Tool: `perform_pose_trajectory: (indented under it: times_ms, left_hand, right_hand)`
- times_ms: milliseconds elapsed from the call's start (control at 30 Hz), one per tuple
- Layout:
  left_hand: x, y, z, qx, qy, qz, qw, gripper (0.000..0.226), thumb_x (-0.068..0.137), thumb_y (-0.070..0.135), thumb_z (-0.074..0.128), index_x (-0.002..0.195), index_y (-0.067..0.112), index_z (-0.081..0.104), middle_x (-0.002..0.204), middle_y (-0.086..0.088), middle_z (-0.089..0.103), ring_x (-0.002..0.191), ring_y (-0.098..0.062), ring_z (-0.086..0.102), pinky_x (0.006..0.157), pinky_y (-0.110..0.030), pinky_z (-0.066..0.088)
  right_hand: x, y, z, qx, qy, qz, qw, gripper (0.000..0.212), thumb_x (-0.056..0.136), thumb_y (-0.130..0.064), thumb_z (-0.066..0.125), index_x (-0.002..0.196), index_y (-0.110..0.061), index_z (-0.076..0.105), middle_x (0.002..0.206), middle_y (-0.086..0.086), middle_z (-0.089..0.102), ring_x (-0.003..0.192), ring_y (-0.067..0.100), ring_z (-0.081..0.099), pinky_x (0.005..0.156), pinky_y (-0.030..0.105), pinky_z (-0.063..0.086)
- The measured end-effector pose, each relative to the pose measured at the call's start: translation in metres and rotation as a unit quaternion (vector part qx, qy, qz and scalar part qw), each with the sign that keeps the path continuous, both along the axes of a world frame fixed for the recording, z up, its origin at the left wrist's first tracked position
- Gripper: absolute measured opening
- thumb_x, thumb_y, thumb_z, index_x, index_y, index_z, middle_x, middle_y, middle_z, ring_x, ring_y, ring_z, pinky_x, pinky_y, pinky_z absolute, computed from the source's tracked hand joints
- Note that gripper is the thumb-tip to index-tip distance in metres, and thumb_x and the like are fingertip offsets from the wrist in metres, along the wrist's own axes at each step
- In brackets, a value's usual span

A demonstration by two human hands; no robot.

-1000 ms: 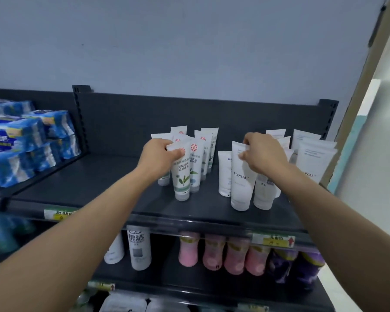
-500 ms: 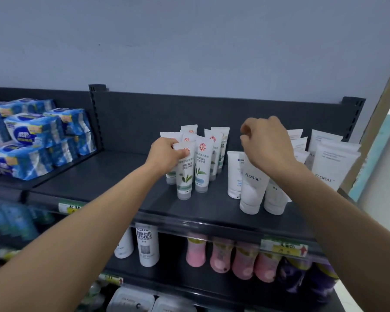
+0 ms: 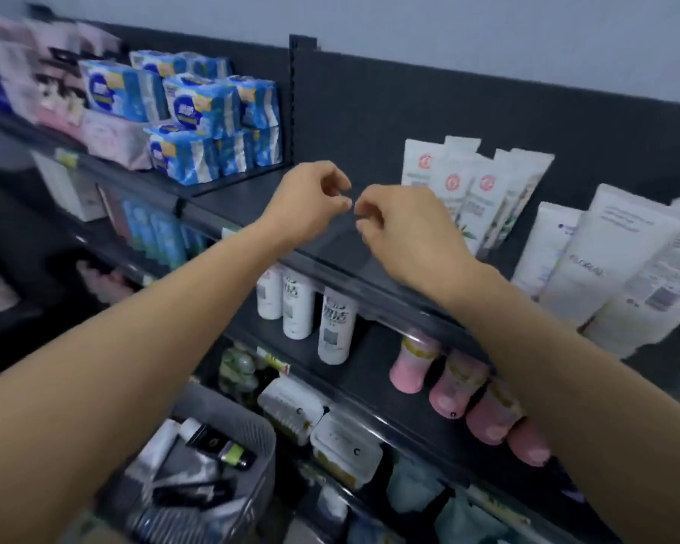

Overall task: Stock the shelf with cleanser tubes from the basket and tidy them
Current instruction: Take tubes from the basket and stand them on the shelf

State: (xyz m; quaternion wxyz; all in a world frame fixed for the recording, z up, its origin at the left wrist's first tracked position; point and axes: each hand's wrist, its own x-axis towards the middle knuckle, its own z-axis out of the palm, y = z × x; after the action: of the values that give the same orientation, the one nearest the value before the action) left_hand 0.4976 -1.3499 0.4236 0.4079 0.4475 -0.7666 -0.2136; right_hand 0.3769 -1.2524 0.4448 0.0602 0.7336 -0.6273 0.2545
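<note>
Both hands at frame centre, empty, fingers loosely curled, fingertips nearly meeting. Left hand (image 3: 311,200) and right hand (image 3: 405,229) hang above the bare front of the shelf (image 3: 252,198), touching no tube. White tubes (image 3: 468,190) with red logos stand upright, right of centre, just behind the right hand. Larger white tubes (image 3: 605,261) stand at far right. Basket (image 3: 252,437) sits at lower left, dark tubes (image 3: 216,445) lying inside. Blue packs (image 3: 197,123) stacked at upper left.
</note>
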Motion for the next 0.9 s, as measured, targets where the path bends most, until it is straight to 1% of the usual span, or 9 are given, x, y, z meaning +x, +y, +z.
perform_pose_trajectory:
  times_ms: [33, 133, 300, 367, 433, 533, 600, 700, 900]
  left_hand:
    - [0.021, 0.001, -0.012, 0.01, -0.008, 0.025, 1.0, 0.014, 0.08, 0.01, 0.067, 0.094, 0.007, 0.067, 0.086, -0.005, 0.066, 0.079, -0.016, 0.059, 0.076, -0.031, 0.049]
    - [0.085, 0.012, -0.062, 0.078, -0.066, 0.108, 0.989, 0.012, 0.081, 0.008, 0.065, 0.092, 0.006, 0.069, 0.085, -0.004, 0.065, 0.08, -0.014, 0.057, 0.071, -0.023, 0.042]
    - [0.183, 0.041, -0.165, 0.244, -0.145, 0.185, 0.941, 0.014, 0.081, 0.005, 0.065, 0.094, 0.003, 0.071, 0.091, -0.01, 0.069, 0.088, -0.022, 0.062, 0.074, -0.024, 0.041]
    - [0.21, 0.051, -0.202, 0.295, -0.177, 0.197, 0.918, 0.015, 0.081, 0.006, 0.063, 0.094, 0.003, 0.07, 0.087, -0.008, 0.066, 0.083, -0.02, 0.058, 0.07, -0.023, 0.038]
    - [0.228, 0.058, -0.234, 0.333, -0.208, 0.2, 0.898, 0.015, 0.081, 0.008, 0.061, 0.092, 0.002, 0.069, 0.086, -0.007, 0.064, 0.081, -0.018, 0.056, 0.068, -0.023, 0.038]
    - [0.244, 0.058, -0.281, 0.394, -0.22, 0.189, 0.872, 0.022, 0.084, 0.008, 0.059, 0.102, 0.0, 0.069, 0.105, -0.013, 0.068, 0.1, -0.027, 0.061, 0.079, -0.028, 0.044]
    - [0.25, 0.055, -0.312, 0.43, -0.237, 0.169, 0.855, 0.027, 0.086, 0.008, 0.055, 0.108, -0.001, 0.067, 0.115, -0.014, 0.066, 0.108, -0.028, 0.06, 0.09, -0.032, 0.047]
    - [0.258, 0.045, -0.355, 0.466, -0.251, 0.164, 0.833, 0.029, 0.09, 0.01, 0.05, 0.112, 0.002, 0.066, 0.119, -0.013, 0.064, 0.11, -0.028, 0.059, 0.094, -0.033, 0.048]
    - [0.27, 0.021, -0.43, 0.513, -0.291, 0.147, 0.794, 0.031, 0.089, 0.008, 0.05, 0.116, 0.006, 0.063, 0.121, -0.012, 0.063, 0.112, -0.027, 0.059, 0.093, -0.031, 0.047]
  right_hand:
    - [0.016, -0.006, -0.013, 0.021, 0.005, 0.031, 0.999, 0.017, 0.091, -0.018, 0.049, 0.099, -0.015, 0.063, 0.093, 0.009, 0.066, 0.088, 0.031, 0.061, 0.077, 0.041, 0.052]
    - [0.066, -0.025, -0.062, 0.115, 0.036, 0.102, 0.988, 0.019, 0.091, -0.019, 0.048, 0.103, -0.017, 0.063, 0.104, 0.014, 0.065, 0.098, 0.036, 0.059, 0.077, 0.038, 0.05]
    - [0.146, -0.043, -0.162, 0.261, 0.122, 0.214, 0.933, 0.016, 0.092, -0.008, 0.048, 0.104, -0.01, 0.06, 0.108, 0.018, 0.062, 0.098, 0.037, 0.06, 0.066, 0.033, 0.04]
    - [0.171, -0.048, -0.199, 0.302, 0.146, 0.233, 0.913, 0.02, 0.091, -0.005, 0.047, 0.106, -0.008, 0.06, 0.109, 0.019, 0.062, 0.097, 0.036, 0.061, 0.066, 0.032, 0.039]
    - [0.19, -0.054, -0.232, 0.351, 0.158, 0.243, 0.89, 0.016, 0.091, -0.004, 0.046, 0.101, -0.006, 0.059, 0.106, 0.019, 0.062, 0.088, 0.034, 0.058, 0.066, 0.032, 0.038]
    - [0.207, -0.063, -0.279, 0.409, 0.163, 0.245, 0.864, 0.007, 0.092, -0.004, 0.046, 0.086, -0.008, 0.047, 0.094, 0.02, 0.055, 0.079, 0.027, 0.045, 0.066, 0.033, 0.037]
    - [0.214, -0.071, -0.311, 0.434, 0.172, 0.236, 0.852, 0.004, 0.091, -0.005, 0.048, 0.092, -0.005, 0.052, 0.097, 0.019, 0.057, 0.085, 0.031, 0.053, 0.068, 0.035, 0.043]
    - [0.22, -0.085, -0.355, 0.463, 0.188, 0.214, 0.839, 0.022, 0.092, -0.007, 0.049, 0.11, -0.006, 0.061, 0.11, 0.016, 0.065, 0.099, 0.035, 0.062, 0.075, 0.034, 0.048]
    - [0.227, -0.113, -0.425, 0.472, 0.2, 0.188, 0.838, 0.021, 0.092, -0.014, 0.05, 0.109, -0.011, 0.063, 0.105, 0.015, 0.067, 0.095, 0.032, 0.063, 0.071, 0.03, 0.046]
